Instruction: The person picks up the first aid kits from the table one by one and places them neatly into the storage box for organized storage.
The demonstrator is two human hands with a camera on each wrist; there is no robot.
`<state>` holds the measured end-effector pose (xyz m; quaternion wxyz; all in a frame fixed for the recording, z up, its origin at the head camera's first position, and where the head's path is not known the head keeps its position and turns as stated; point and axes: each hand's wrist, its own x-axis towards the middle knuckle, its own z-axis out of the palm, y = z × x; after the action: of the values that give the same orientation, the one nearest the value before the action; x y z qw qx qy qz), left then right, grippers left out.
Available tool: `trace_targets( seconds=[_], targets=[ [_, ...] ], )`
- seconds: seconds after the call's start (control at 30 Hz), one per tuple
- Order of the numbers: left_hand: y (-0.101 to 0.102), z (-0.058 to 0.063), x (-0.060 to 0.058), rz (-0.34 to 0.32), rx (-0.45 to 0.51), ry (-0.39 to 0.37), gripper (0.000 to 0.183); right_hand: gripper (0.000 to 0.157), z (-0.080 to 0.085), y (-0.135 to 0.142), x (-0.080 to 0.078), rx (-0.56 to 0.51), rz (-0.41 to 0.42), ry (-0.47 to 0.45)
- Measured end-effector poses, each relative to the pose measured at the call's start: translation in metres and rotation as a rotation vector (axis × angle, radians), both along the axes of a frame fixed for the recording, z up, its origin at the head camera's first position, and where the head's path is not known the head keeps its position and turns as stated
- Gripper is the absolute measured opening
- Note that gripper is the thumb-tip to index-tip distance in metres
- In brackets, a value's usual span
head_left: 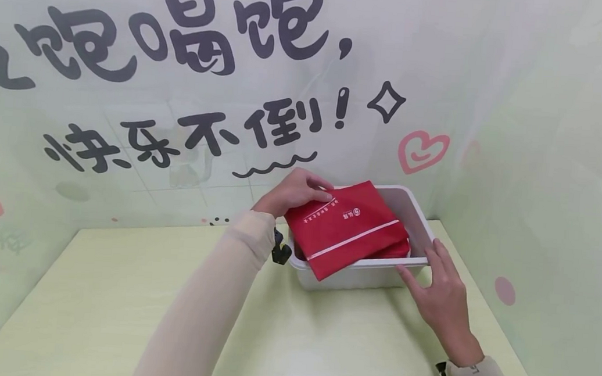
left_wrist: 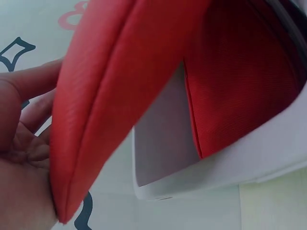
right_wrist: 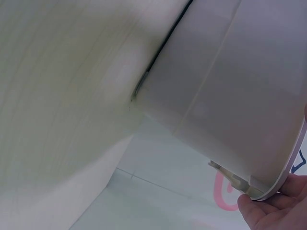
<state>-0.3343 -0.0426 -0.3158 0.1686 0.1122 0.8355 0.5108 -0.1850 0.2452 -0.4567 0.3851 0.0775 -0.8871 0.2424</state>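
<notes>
A flat red pouch (head_left: 347, 229) with a white stripe and small white print lies tilted over a white plastic bin (head_left: 354, 279), one corner past the front rim. At its upper left corner my left hand (head_left: 297, 190) grips it. In the left wrist view the pouch (left_wrist: 103, 91) is lifted at the near side, with red fabric (left_wrist: 240, 81) beneath it inside the bin. My right hand (head_left: 442, 297) holds the bin's right front corner, fingers over the rim and thumb in front. The right wrist view shows fingers (right_wrist: 278, 208) at the bin's rim corner.
The bin stands on a pale wooden table (head_left: 130, 310) near its back right corner. A wall (head_left: 259, 191) with dark lettering and a pink heart rises behind, and another wall (head_left: 539, 228) stands at the right. A clip-like handle (right_wrist: 232, 177) shows on the bin's end.
</notes>
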Motion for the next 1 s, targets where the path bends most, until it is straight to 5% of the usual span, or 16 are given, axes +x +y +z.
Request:
trace_targets(
  seconds=[0.7, 1.0],
  targets=[
    [0.017, -0.004, 0.0, -0.021, 0.023, 0.145, 0.034, 0.064, -0.002, -0.002, 0.001, -0.007, -0.003, -0.026],
    [-0.005, -0.011, -0.003, 0.043, 0.021, 0.205, 0.031, 0.063, 0.0, -0.001, 0.0, -0.007, -0.004, -0.031]
  ],
)
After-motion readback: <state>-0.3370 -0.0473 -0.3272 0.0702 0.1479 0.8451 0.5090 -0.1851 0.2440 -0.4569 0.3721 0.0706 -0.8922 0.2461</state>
